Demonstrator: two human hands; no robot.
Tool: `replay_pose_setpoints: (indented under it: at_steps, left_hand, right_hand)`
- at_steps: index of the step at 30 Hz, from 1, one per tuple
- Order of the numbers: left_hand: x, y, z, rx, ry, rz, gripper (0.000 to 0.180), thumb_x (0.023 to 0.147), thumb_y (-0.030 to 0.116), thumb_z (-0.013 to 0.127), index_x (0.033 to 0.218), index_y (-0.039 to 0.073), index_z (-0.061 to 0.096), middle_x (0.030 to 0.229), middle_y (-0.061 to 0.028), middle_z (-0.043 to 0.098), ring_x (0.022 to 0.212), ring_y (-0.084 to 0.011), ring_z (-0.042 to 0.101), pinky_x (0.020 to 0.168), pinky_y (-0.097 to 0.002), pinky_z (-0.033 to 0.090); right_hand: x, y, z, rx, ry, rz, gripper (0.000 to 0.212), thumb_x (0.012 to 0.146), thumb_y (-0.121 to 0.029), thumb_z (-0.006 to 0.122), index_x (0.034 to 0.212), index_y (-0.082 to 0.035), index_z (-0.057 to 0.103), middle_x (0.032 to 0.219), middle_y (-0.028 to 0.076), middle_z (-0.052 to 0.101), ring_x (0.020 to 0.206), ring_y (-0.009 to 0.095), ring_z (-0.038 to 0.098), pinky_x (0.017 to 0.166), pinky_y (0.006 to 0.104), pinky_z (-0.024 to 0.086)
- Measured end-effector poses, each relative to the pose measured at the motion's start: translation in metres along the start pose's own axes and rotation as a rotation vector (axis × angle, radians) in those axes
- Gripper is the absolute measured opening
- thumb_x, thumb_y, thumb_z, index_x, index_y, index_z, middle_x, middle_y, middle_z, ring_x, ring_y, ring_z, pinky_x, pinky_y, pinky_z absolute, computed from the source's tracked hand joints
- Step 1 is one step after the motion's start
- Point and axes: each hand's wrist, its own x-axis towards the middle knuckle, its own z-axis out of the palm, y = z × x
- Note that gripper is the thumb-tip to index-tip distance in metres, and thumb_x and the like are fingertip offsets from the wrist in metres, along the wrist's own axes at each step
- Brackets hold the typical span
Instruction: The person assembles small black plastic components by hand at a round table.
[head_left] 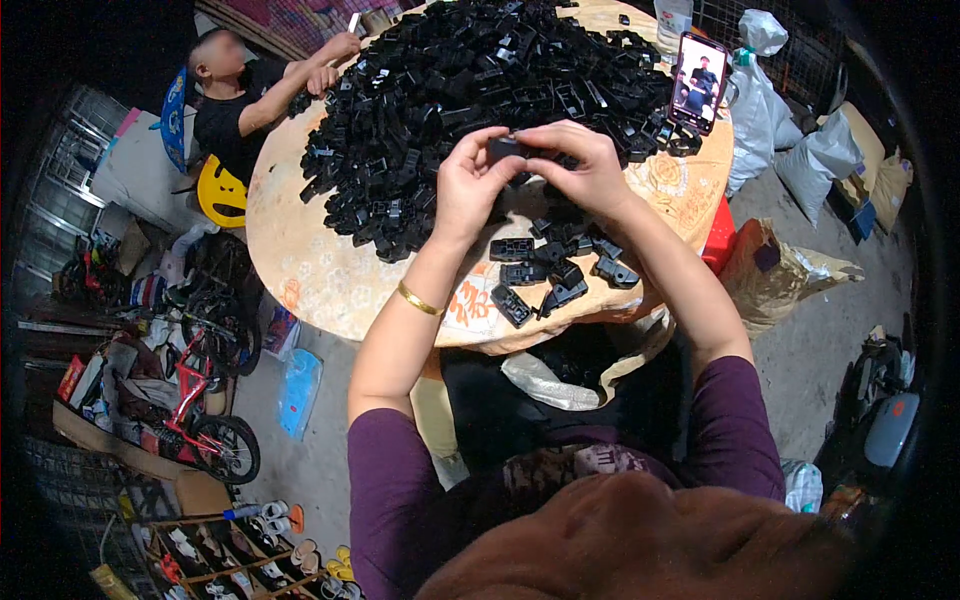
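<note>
Between the fingertips of both hands I hold a small black plastic part [506,150], above the near side of a large heap of black plastic parts [450,90]. My left hand [468,185] pinches it from the left, thumb and forefinger closed on it. From the right, my right hand [585,170] grips the same part, fingers bent round it. The fingers hide much of its shape. Below my hands, near the table's front edge, lies a smaller group of black plastic pieces [550,270], some showing hollow undersides.
The round table [290,255] has a patterned cloth. A phone [698,82] stands upright at the right edge. Another person [235,100] sits at the far left, hands at the heap. White sacks [765,120] stand on the right; a red bicycle [190,385] is on the left.
</note>
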Motion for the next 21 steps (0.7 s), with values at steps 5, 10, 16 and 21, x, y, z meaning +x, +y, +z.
replay_pose_setpoints:
  at_steps: [5,10,16,21]
  left_hand:
    - [-0.002,0.007,0.005,0.014,-0.026,-0.033,0.029,0.083,-0.001,0.060,0.111,-0.003,0.053,0.096,-0.0070,0.062,0.086,-0.0102,0.059,0.075,-0.0214,0.049]
    - [-0.004,0.014,0.004,-0.007,-0.100,-0.044,0.027,0.084,0.002,0.060,0.109,-0.002,0.054,0.094,-0.0053,0.062,0.080,-0.0085,0.058,0.072,-0.0205,0.048]
    - [-0.015,0.020,0.017,0.614,-0.574,0.026,0.040,0.079,0.017,0.067,0.114,0.002,0.055,0.088,-0.0077,0.062,0.069,-0.0106,0.055,0.064,-0.0266,0.047]
    - [-0.007,-0.002,0.013,0.588,-0.614,0.126,0.027,0.083,0.014,0.060,0.106,0.002,0.061,0.087,-0.0099,0.059,0.078,-0.0196,0.054,0.075,-0.0298,0.044]
  right_hand:
    - [0.001,-0.001,0.003,0.011,0.061,0.008,0.035,0.071,-0.011,0.072,0.105,-0.007,0.065,0.102,0.009,0.064,0.093,0.020,0.061,0.077,0.0290,0.050]
    - [0.008,0.003,-0.014,0.343,-0.174,0.460,0.037,0.079,-0.013,0.067,0.113,-0.002,0.058,0.102,0.008,0.064,0.091,0.013,0.059,0.079,0.0254,0.048]
    - [0.005,0.035,-0.041,-0.117,0.052,0.411,0.024,0.081,-0.023,0.064,0.096,-0.004,0.066,0.096,0.008,0.066,0.078,0.019,0.062,0.070,0.0300,0.049]
    - [-0.001,0.020,-0.028,-0.588,-0.232,0.154,0.025,0.071,-0.011,0.063,0.095,-0.007,0.066,0.100,0.006,0.059,0.094,0.025,0.054,0.080,0.0344,0.048]
